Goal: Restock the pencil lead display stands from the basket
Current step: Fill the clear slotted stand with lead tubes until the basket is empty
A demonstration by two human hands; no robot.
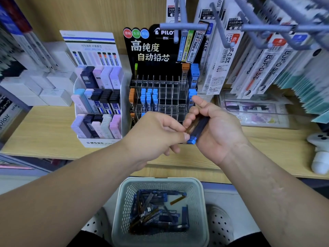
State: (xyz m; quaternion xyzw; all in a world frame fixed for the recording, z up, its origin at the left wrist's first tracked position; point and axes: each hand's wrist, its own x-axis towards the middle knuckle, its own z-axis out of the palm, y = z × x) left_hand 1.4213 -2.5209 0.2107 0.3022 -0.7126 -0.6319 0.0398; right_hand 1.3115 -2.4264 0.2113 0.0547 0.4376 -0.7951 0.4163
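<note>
My right hand (pixel 212 125) grips a dark lead case with a blue cap (pixel 197 130), held slanted in front of the black Pilot display stand (pixel 153 50). My left hand (pixel 156 132) pinches the lower end of that case near the cap. The stand's clear compartments (pixel 169 97) hold several blue-capped and orange-capped cases on the left and right, with the middle slots bare. Below my arms, a pale green basket (pixel 199 202) holds several loose blue and brown lead cases (pixel 156 209).
A white Mono stand (pixel 99 142) with pastel and dark lead cases is left of the Pilot stand on the wooden shelf (pixel 44 132). Refill packs hang on grey hooks (pixel 249 27) at the upper right. White boxes (pixel 53 97) stack at left. Clear boxes (pixel 258 111) lie at right.
</note>
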